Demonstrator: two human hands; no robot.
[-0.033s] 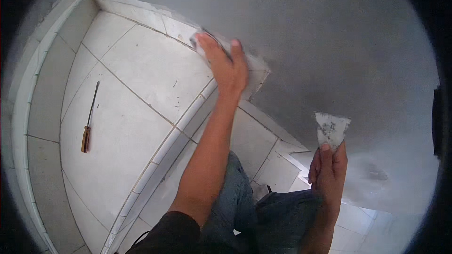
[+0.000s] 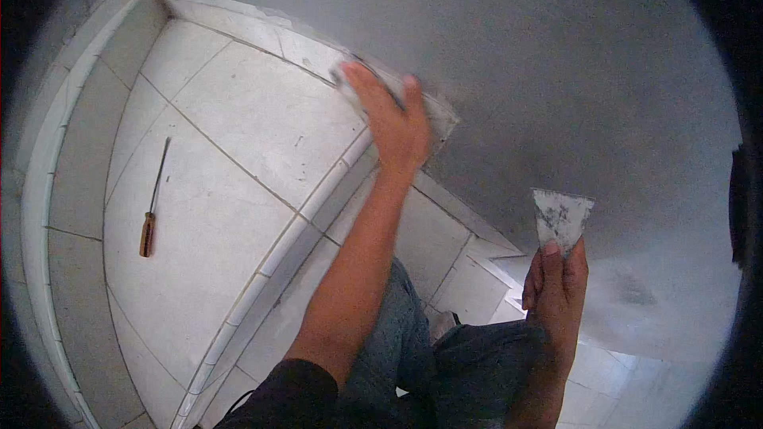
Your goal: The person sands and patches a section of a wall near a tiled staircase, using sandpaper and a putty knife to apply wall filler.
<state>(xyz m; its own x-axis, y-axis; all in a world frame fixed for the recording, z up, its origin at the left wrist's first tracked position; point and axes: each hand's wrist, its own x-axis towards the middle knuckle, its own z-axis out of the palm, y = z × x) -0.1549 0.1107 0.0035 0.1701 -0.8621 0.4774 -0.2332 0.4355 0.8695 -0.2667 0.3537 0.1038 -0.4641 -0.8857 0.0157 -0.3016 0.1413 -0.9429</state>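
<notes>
Left hand (image 2: 395, 123) reaches up and away to the far edge of the tiled ledge (image 2: 262, 135), where tile meets the grey plastered wall (image 2: 556, 71). It presses a flat, pale trowel-like blade (image 2: 433, 107) against that joint; fingers are closed over the top of the blade, clamped on it, palm down. The flat hold suggests the blade is kept flush to the wall-and-tile seam so that the edge rides along it. Exact shape of the tool is partly hidden by the hand.

Right hand (image 2: 556, 282) is lower, near the person's knee, well apart from the left. Fingers are together around the base of a small triangular scraper (image 2: 562, 218), pinched with the thumb on its face, wide edge up. The blade face is smeared grey and white. Held upright and clear of surfaces, probably to keep it ready and keep the smear off the tiles.

Ledge: large white tiles with dark grout lines, a narrow rounded trim along the near edge, then a step down to lower tiles. A screwdriver (image 2: 151, 206) with an orange-brown handle lies alone toward the left edge of the ledge, shaft pointing away, well apart from both hands.

Person's jeans (image 2: 469, 365) show at the lower edge, crouched close.

No containers in view: no bucket, tub or tray.
</notes>
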